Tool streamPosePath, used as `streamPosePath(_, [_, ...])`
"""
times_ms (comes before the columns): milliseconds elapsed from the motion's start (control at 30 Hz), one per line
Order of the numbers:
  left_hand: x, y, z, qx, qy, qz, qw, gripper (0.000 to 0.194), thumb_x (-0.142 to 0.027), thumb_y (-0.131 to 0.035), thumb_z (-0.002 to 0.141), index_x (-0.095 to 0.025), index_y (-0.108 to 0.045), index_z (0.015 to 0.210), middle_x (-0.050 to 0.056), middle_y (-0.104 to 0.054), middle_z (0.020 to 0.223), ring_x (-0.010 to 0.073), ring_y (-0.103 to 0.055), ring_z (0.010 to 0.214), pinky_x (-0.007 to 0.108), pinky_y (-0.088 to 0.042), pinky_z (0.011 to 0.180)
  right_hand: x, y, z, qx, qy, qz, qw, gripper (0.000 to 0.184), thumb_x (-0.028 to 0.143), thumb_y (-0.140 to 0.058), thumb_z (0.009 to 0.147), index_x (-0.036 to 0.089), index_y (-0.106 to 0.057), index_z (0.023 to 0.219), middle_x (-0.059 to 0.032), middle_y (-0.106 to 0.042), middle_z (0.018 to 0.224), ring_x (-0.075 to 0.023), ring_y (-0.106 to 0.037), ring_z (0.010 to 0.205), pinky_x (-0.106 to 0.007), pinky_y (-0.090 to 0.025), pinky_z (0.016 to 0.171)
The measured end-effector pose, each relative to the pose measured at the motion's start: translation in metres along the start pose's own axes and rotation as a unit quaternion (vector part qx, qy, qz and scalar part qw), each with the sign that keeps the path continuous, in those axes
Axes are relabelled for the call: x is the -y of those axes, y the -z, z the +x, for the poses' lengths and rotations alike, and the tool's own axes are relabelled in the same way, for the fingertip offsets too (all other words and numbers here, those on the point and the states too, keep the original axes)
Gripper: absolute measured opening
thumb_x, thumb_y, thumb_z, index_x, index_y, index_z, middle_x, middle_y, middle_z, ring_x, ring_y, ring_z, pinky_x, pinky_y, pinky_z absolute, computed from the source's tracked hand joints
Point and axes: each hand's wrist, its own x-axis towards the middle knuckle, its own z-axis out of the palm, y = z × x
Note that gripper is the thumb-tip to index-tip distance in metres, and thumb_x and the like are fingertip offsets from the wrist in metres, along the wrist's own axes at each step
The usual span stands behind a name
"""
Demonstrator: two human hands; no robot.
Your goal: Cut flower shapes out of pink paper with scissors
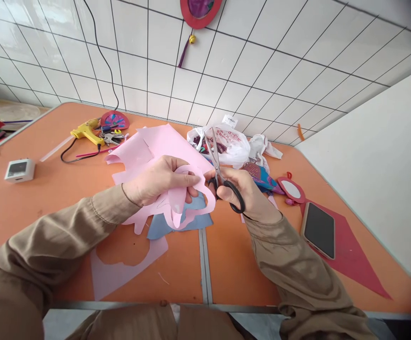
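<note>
My left hand (pixel 163 180) is closed on a pink cut-out (pixel 210 200) with a wavy outline and an opening in it. It looks like felt or soft craft paper; I cannot tell which. Black-handled scissors (pixel 216 163) are in my right hand (pixel 246 189), beside the cut-out's right edge, with fingers in the handle loops. Their blades point up, slightly parted, with no material between them. Beyond my left hand spreads a larger pink sheet (pixel 172 144). A blue-grey piece (pixel 159 227) lies under the cut-out, and a pink scrap (pixel 120 279) with a curved notch is nearer to me.
At the left are a yellow glue gun (pixel 88 132), keys (pixel 111 138) and a small white box (pixel 20 170). A plastic bag (pixel 232 144) stands at the back by the tiled wall. To the right, a phone (pixel 319 229) rests on a red sheet (pixel 357 252) near a small round mirror (pixel 291 189).
</note>
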Motion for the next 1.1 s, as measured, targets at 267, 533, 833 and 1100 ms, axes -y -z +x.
streamPosePath(267, [0.007, 0.001, 0.002, -0.016, 0.008, 0.03, 0.999, 0.021, -0.019, -0.078, 0.081, -0.015, -0.058, 0.088, 0.005, -0.075, 0.067, 0.0157, -0.07, 0.06, 0.025, -0.059, 0.054, -0.002, -0.012, 0.008, -0.039, 0.011, 0.026, 0.999, 0.046, 0.035, -0.087, 0.065, 0.017, -0.066, 0.102, 0.0013, -0.061, 0.074, -0.0123, -0.056, 0.067, -0.027, -0.045, 0.063])
streamPosePath(533, [0.007, -0.006, 0.0, 0.041, 0.014, 0.08, 0.996, 0.049, -0.061, -0.075, 0.078, -0.015, -0.057, 0.084, 0.008, -0.072, 0.065, 0.0197, -0.069, 0.056, 0.03, -0.055, 0.054, -0.004, -0.02, 0.011, -0.066, 0.028, 0.035, 0.997, 0.035, 0.016, -0.07, 0.063, 0.018, -0.066, 0.097, 0.0038, -0.056, 0.071, -0.0103, -0.052, 0.062, -0.025, -0.042, 0.057])
streamPosePath(833, [-0.001, 0.012, 0.0, 0.089, -0.001, 0.024, 0.996, 0.065, -0.073, -0.059, 0.082, -0.012, -0.07, 0.099, 0.017, -0.078, 0.084, 0.03, -0.076, 0.075, 0.04, -0.06, 0.068, 0.002, -0.015, 0.01, -0.152, 0.068, 0.064, 0.984, 0.03, 0.02, -0.073, 0.06, 0.019, -0.066, 0.089, 0.0037, -0.054, 0.07, -0.0122, -0.05, 0.064, -0.027, -0.04, 0.058])
streamPosePath(1100, [-0.007, 0.009, -0.009, 0.113, -0.027, 0.138, 0.984, 0.028, -0.039, -0.082, 0.078, -0.012, -0.08, 0.087, 0.012, -0.078, 0.082, 0.0224, -0.075, 0.08, 0.03, -0.059, 0.071, 0.006, -0.01, 0.015, -0.222, 0.126, 0.038, 0.966, 0.029, 0.015, -0.07, 0.06, 0.024, -0.07, 0.088, 0.002, -0.056, 0.07, -0.0146, -0.049, 0.064, -0.028, -0.039, 0.054])
